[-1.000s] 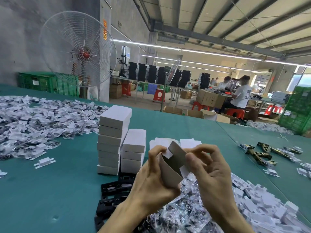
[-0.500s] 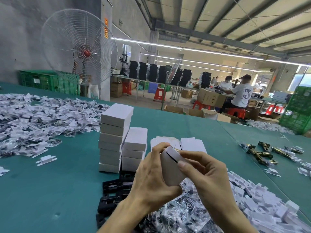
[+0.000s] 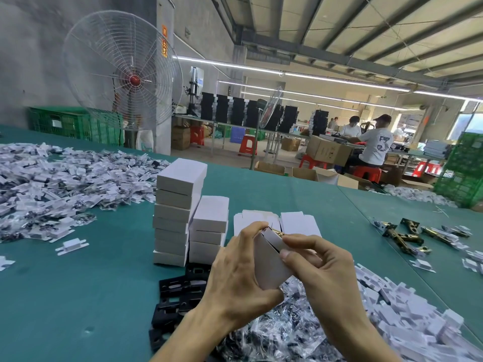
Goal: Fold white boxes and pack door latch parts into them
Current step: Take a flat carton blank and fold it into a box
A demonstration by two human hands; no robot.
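On the table (image 3: 65,296), the box (image 3: 269,262) sat between the left hand (image 3: 235,278) and right hand (image 3: 326,278), above a heap of bags (image 3: 282,333). From it, stacked boxes (image 3: 177,202) stood at ten o'clock, flat blanks (image 3: 256,218) at twelve, plates (image 3: 175,288) at eight, latches (image 3: 402,236) at two, and a fan (image 3: 122,74) beyond the table at eleven.

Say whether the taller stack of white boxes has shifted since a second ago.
No. The taller stack still stands just left of the shorter stack, behind the black plates.
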